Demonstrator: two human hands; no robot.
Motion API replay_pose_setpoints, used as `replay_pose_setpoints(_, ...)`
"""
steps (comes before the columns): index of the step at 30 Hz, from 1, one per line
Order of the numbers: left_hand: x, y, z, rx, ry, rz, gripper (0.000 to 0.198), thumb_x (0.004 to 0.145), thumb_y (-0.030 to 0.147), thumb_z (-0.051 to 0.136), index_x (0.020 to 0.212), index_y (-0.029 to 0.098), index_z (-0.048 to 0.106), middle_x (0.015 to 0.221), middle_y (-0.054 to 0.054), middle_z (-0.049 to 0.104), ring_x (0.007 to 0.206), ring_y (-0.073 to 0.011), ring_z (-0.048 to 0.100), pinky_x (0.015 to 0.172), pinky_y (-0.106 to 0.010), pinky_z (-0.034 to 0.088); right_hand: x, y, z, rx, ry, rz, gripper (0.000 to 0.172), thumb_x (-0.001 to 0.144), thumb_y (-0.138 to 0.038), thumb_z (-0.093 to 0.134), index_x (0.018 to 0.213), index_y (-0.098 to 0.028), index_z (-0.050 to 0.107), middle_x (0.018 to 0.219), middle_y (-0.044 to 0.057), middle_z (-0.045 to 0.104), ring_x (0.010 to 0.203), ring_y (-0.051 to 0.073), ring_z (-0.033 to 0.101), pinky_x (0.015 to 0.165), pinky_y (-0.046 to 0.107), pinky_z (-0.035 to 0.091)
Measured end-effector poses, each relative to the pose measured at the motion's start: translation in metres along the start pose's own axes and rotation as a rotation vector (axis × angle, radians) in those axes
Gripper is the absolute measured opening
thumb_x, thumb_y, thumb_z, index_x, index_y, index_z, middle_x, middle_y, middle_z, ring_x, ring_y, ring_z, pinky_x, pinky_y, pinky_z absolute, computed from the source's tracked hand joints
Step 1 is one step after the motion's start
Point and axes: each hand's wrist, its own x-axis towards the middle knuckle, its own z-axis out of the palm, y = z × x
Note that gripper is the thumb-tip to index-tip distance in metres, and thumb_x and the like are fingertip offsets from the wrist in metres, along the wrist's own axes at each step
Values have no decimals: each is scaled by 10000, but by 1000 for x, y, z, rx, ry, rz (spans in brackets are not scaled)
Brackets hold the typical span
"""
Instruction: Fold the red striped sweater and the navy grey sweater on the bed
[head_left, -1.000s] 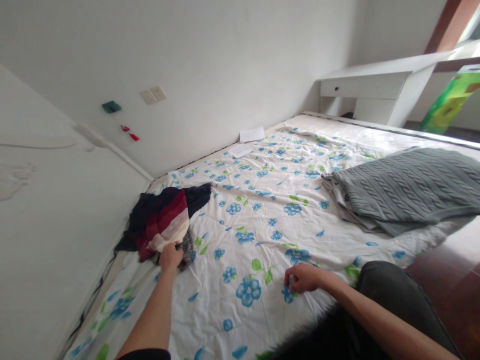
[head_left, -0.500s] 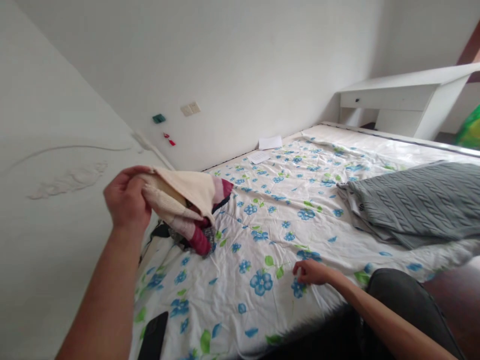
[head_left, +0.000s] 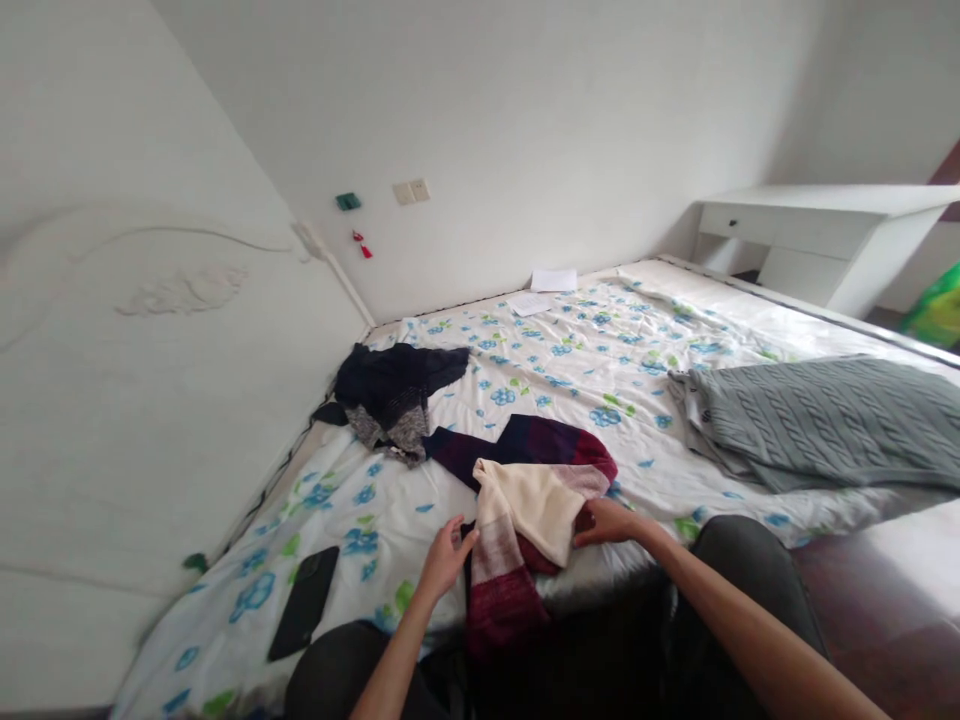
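Observation:
A striped knit sweater [head_left: 525, 510] in cream, maroon and navy lies bunched across the quilt in front of my knees. My right hand [head_left: 604, 522] grips its cream edge. My left hand [head_left: 448, 558] hangs open just left of the sweater, fingers spread, holding nothing. Farther up the floral quilt [head_left: 570, 370] is a dark navy garment [head_left: 390, 390] with a grey knit piece [head_left: 394, 430] showing under it. A black phone [head_left: 304, 603] lies face down on the quilt, left of my left hand.
A white carved headboard [head_left: 180, 290] runs along the left. A grey cable-knit blanket [head_left: 825, 420] lies folded on the right of the bed. White papers [head_left: 553, 280] sit at the far edge, near a white desk [head_left: 817, 225]. My dark-trousered knees [head_left: 742, 570] lie at the bottom.
The striped sweater has gone from my raised left hand to lying spread in front of my knees. My left hand has let go, and my right hand has moved onto the sweater.

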Motion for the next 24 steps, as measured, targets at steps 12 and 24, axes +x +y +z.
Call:
replay_pose_setpoints(12,-39,48,49,404,-160,49,243,940,443,817,1081,267,725,1149,-135,854,1103,-334,826,813,-351,492,-11,-41,58,-102,216,110,203,1052,-440,683,973,-256,714,1009,135,775,992,341,733,954,439,583)
replay_pose_setpoints(24,6,-26,-62,30,334,-99,155,1008,279,580,904,263,692,954,-29,828,910,-243,773,836,-303,554,-29,10,-30,101,902,267,538,1093,-622,433,1140,-199,762,1221,183,807,1262,385,722,1008,417,617)
